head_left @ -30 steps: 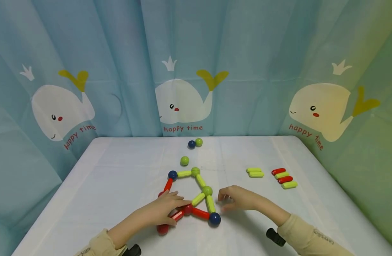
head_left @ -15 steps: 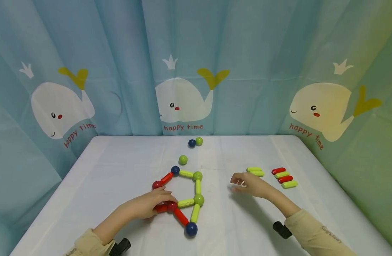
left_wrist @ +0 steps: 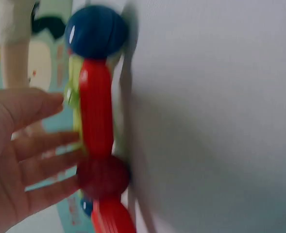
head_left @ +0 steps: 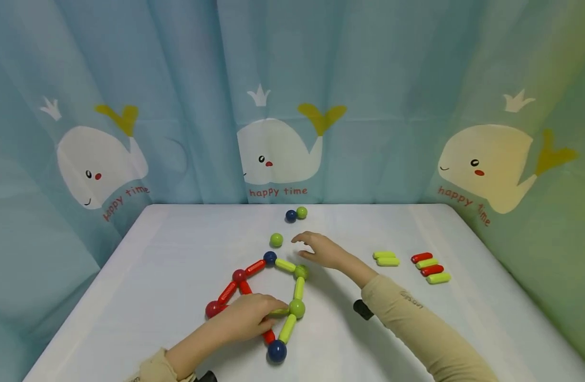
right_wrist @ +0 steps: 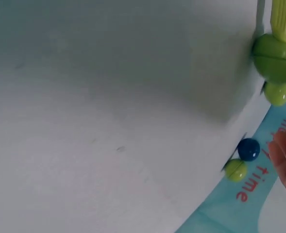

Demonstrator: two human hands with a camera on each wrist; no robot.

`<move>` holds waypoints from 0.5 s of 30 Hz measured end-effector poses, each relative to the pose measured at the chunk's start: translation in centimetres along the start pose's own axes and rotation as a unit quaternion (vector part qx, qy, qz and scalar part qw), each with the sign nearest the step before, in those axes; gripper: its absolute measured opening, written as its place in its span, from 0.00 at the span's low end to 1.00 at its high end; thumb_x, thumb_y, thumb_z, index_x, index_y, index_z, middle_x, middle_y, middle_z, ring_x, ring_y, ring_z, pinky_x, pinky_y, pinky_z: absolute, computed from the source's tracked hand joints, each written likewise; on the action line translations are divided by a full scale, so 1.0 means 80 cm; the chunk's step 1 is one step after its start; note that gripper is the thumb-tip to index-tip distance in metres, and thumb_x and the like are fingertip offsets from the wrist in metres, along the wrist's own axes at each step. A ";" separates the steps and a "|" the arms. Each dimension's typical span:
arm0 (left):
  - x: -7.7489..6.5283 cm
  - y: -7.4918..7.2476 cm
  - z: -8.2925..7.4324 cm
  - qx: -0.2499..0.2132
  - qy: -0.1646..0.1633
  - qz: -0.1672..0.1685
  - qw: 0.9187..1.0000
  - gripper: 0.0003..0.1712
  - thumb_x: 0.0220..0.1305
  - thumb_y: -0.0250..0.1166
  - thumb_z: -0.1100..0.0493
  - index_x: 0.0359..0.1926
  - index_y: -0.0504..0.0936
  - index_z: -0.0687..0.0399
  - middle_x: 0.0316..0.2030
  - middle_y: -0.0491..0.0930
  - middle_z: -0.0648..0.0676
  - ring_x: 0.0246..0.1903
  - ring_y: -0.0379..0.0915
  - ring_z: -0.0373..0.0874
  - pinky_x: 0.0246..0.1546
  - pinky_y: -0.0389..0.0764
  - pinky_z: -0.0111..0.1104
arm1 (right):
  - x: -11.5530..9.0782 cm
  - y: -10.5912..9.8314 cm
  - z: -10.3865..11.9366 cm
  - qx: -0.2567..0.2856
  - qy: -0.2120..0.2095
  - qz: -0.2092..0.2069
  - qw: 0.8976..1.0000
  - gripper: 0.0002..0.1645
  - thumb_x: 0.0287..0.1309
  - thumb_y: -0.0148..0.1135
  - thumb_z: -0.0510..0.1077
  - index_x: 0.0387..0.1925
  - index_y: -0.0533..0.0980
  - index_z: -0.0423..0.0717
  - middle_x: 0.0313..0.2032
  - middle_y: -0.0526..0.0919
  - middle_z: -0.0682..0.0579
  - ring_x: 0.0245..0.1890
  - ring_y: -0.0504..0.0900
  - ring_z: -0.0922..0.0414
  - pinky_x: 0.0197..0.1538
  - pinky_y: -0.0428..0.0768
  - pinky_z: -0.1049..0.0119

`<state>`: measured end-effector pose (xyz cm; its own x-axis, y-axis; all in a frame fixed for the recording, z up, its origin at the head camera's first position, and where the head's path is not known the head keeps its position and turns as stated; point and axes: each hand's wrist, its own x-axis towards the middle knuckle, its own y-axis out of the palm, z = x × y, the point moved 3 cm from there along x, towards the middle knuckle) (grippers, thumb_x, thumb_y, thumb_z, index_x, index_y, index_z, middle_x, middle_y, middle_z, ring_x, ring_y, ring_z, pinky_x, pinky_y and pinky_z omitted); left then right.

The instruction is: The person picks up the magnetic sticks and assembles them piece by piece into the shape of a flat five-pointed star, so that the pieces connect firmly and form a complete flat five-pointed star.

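My left hand [head_left: 251, 317] lies over the near part of a frame of magnetic rods and balls, hiding some of it. Its index finger reaches along a light green rod [head_left: 279, 312] towards a green ball [head_left: 297, 308]. In the left wrist view, the fingers are spread and nearly straight, the fingertips right at a dark red ball [left_wrist: 104, 177] and a red rod [left_wrist: 97, 109]. Above the frame's far corner hovers my right hand [head_left: 321, 250], fingers loosely bent and holding nothing. A loose green ball [head_left: 276, 240] sits just left of its fingertips.
Near the table's back edge, a blue ball [head_left: 291, 216] and a green ball [head_left: 302, 213] stand together. Two light green rods [head_left: 386, 258] lie to the right, beside a row of red and green rods [head_left: 430, 269]. A whale-print curtain [head_left: 192, 132] surrounds the table.
The frame has shifted left and turned slightly. My left hand has moved from the red rods towards the green rod, while my right hand drew back right, then swung forward and left.
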<state>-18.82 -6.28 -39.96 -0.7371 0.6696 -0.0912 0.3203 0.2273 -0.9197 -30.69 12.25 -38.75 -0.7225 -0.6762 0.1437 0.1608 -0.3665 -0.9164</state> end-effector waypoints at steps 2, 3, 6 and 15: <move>0.004 0.006 -0.010 0.004 0.002 -0.005 1.000 0.19 0.60 0.64 0.57 0.54 0.80 0.46 0.48 0.82 0.44 0.48 0.78 0.36 0.49 0.78 0.32 | 0.005 0.003 0.004 -0.008 -0.005 -0.002 1.000 0.18 0.60 0.59 0.36 0.52 0.73 0.35 0.51 0.79 0.41 0.50 0.79 0.45 0.52 0.78 0.56; 0.006 0.008 -0.014 0.007 0.002 -0.010 1.000 0.19 0.61 0.64 0.56 0.54 0.79 0.45 0.48 0.82 0.44 0.49 0.77 0.37 0.49 0.78 0.32 | 0.008 0.004 0.005 -0.015 -0.007 -0.002 1.000 0.18 0.60 0.59 0.36 0.52 0.73 0.35 0.51 0.79 0.41 0.51 0.79 0.45 0.53 0.77 0.56; 0.011 0.011 -0.022 0.014 0.002 -0.024 1.000 0.20 0.62 0.63 0.55 0.56 0.78 0.45 0.50 0.81 0.45 0.50 0.77 0.38 0.50 0.78 0.33 | 0.018 0.008 0.008 -0.039 -0.012 0.003 0.999 0.19 0.61 0.58 0.36 0.53 0.73 0.35 0.52 0.78 0.42 0.54 0.77 0.47 0.56 0.75 0.56; 0.021 0.018 -0.026 0.022 0.000 -0.063 0.998 0.17 0.61 0.64 0.58 0.52 0.81 0.50 0.44 0.84 0.47 0.42 0.79 0.36 0.42 0.79 0.27 | 0.021 0.014 0.018 -0.034 -0.012 0.011 0.999 0.18 0.61 0.57 0.36 0.53 0.74 0.35 0.53 0.79 0.42 0.56 0.76 0.47 0.58 0.74 0.55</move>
<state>-18.38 -3.39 -40.62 -0.7698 0.6378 0.0265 0.1985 0.2786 -0.9397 -30.76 9.83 -38.99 -0.7028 -0.6990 0.1318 0.1296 -0.3080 -0.9425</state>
